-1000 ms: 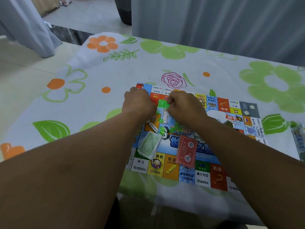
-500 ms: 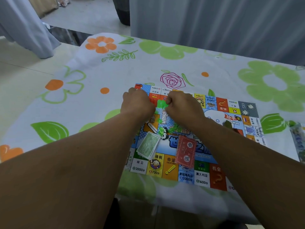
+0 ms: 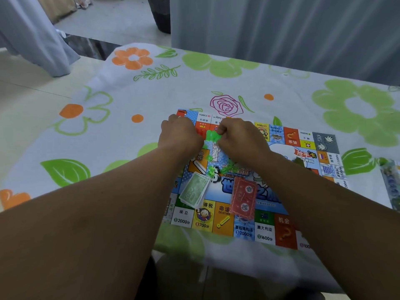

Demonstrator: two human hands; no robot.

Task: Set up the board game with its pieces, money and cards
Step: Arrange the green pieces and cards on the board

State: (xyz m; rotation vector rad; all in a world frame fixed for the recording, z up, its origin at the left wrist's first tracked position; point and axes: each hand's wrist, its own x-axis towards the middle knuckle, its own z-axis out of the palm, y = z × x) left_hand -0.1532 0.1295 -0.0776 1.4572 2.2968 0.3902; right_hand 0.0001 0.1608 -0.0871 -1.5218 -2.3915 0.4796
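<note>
Single head view — looks forward and down, close over hands (image 3: 213, 139) and game board (image 3: 266, 230), forearms filling foreground.

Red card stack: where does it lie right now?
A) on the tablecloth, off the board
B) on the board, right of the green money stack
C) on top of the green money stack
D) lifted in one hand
B: the red card stack lies flat on the board, right of the green money stack and apart from it.
</note>
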